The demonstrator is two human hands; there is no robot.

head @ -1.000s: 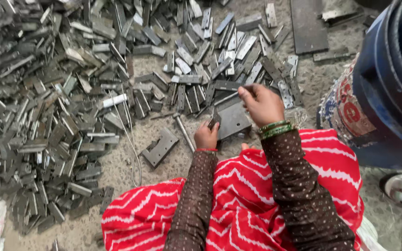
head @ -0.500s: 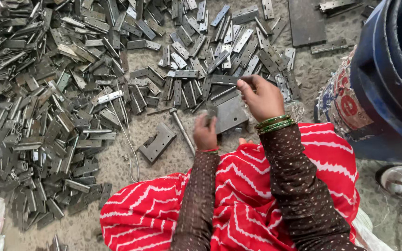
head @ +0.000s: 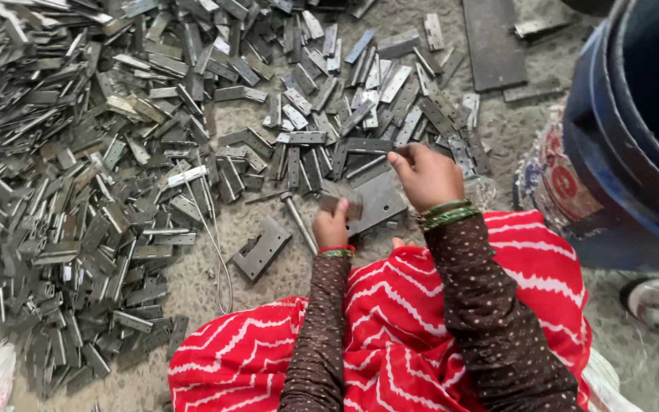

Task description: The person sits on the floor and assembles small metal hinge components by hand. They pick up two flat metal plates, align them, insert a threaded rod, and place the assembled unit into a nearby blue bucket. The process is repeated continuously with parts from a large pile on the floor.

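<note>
the left hand (head: 331, 226) is closing its grip around a small flat metal piece (head: 342, 204), fingers curled tight on its near end. the right hand (head: 425, 177) is pinching its fingertips nearly shut at about 11 o'clock from its knuckles; whether anything thin is sitting between them, i cannot tell. both hands are hovering over one larger square metal plate (head: 379, 202) lying on the floor (head: 512, 137), the small piece sitting at its 9 o'clock edge.

one slim metal pin (head: 299, 220) is lying just at 9 o'clock of the left hand, and one notched plate (head: 262, 249) is resting further out at 8 o'clock, with a bent wire (head: 219, 252) beyond it. the heap of hinge leaves (head: 78, 168) is spreading from 9 to 12 o'clock, far too many to count. one long dark flat bar (head: 493, 46) is lying at 1 o'clock. one blue drum (head: 619, 152) is standing at 3 o'clock; its inside is showing only dark.
</note>
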